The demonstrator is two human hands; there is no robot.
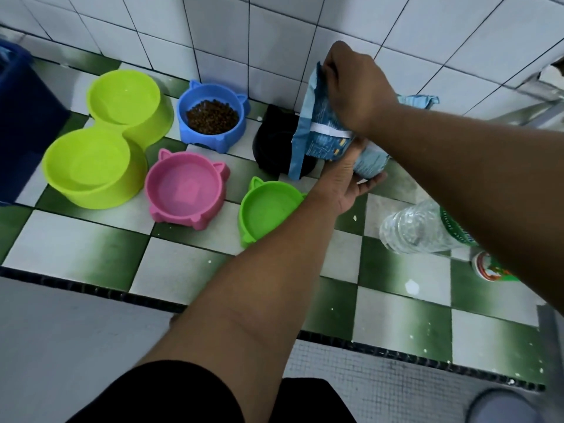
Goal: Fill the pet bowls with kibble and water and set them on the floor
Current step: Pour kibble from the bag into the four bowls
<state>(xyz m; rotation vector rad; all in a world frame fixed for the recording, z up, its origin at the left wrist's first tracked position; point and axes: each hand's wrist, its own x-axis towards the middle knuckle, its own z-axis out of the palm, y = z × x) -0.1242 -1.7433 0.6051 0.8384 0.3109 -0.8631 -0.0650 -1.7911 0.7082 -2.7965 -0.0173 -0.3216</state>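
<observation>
A blue kibble bag (317,129) is tipped over the black bowl (271,148), which it partly hides. My right hand (354,87) grips the bag's upper edge, and my left hand (351,181) supports it from below. The blue cat-ear bowl (212,116) holds brown kibble. The pink bowl (186,190), the green cat-ear bowl (268,209) and the lime double bowl (106,135) hold no kibble. A clear water bottle (421,227) lies on its side under my right forearm.
All bowls sit on a green-and-white checkered tiled ledge (396,303) against a white tiled wall. A dark blue container (21,123) stands at the far left. A small printed cup (488,270) lies by the bottle. Grey floor lies below the ledge's front edge.
</observation>
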